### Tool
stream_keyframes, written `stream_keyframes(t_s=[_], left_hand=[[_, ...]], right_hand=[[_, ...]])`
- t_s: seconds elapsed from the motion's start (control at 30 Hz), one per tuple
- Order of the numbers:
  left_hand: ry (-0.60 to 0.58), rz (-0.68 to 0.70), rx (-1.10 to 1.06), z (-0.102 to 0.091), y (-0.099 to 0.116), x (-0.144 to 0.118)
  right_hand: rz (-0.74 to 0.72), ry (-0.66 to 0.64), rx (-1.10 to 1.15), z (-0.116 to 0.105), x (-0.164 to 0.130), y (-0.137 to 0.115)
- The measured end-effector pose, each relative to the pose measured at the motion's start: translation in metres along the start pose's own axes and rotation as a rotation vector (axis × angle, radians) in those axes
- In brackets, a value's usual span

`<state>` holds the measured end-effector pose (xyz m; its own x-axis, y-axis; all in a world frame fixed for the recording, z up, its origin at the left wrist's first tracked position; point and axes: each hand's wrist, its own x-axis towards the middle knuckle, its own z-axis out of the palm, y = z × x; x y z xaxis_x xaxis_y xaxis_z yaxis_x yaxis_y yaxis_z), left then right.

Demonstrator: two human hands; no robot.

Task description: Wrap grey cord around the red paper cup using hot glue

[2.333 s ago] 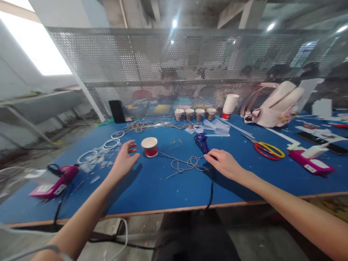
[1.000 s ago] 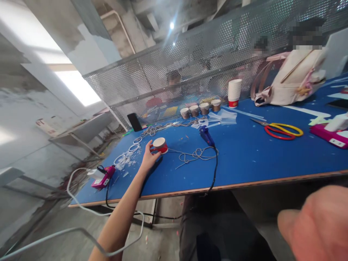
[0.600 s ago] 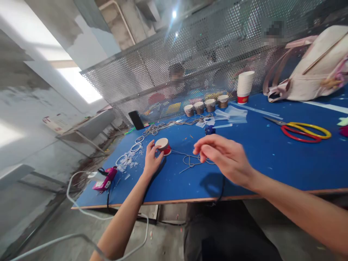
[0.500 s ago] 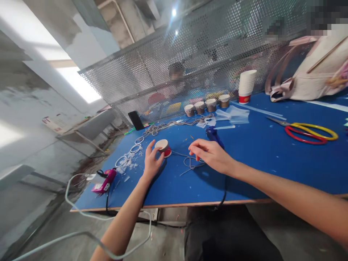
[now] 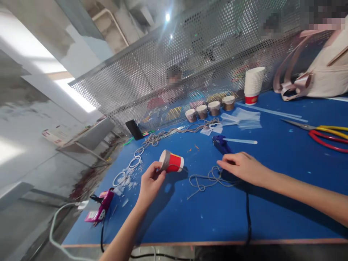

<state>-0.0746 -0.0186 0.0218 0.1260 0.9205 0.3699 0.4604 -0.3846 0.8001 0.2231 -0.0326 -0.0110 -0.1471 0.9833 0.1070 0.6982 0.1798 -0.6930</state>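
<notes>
My left hand [image 5: 152, 183] grips a small red-and-white paper cup [image 5: 176, 163] by its rim end. The cup is tilted on its side above the table, with grey cord wound around its upper part. A strand of grey cord [image 5: 208, 177] lies in loose loops on the table to the right of the cup. My right hand [image 5: 241, 166] is over the table with its fingers loosely bent and no object visible in them. Just beyond its fingertips is a blue glue gun [image 5: 221, 144] with a clear glue stick [image 5: 241, 141] in its back end.
Several cord-wrapped cups [image 5: 214, 108] stand along the perforated metal screen [image 5: 122, 83]. A stack of paper cups [image 5: 254, 85], a bag [image 5: 323, 78] and large scissors [image 5: 320, 132] are to the right. White rings [image 5: 134, 162], scraps, a phone [image 5: 134, 129] and a pink device [image 5: 100, 206] are left.
My left hand has lifted the cup and tipped it sideways, so its red side faces right. My right hand has moved right, staying close to the glue gun. The view has shifted closer to the table.
</notes>
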Motion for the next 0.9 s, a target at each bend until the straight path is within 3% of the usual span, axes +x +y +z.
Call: stream_keyframes(t_s=[0.1,0.2,0.37,0.53,0.73,0.9], left_hand=[[0.003,-0.021,-0.045,0.005,-0.007,0.008],[-0.01,-0.04,-0.091,0.014,-0.009,0.015],[-0.042,-0.076,-0.169,0.027,-0.004,0.022],[-0.103,-0.073,-0.225,0.034,-0.003,0.024],[-0.188,-0.139,-0.309,0.044,-0.001,0.029],[-0.224,-0.217,-0.376,0.051,0.001,0.032]], right_hand=[[0.121,0.128,-0.139,-0.012,0.002,0.026],[0.134,0.216,-0.11,-0.014,0.016,0.041],[-0.035,0.113,-0.029,-0.001,0.043,0.038],[0.122,0.139,0.054,0.008,0.055,0.034],[0.157,0.141,0.164,0.005,0.046,0.028],[0.154,0.021,0.587,-0.004,0.011,0.008]])
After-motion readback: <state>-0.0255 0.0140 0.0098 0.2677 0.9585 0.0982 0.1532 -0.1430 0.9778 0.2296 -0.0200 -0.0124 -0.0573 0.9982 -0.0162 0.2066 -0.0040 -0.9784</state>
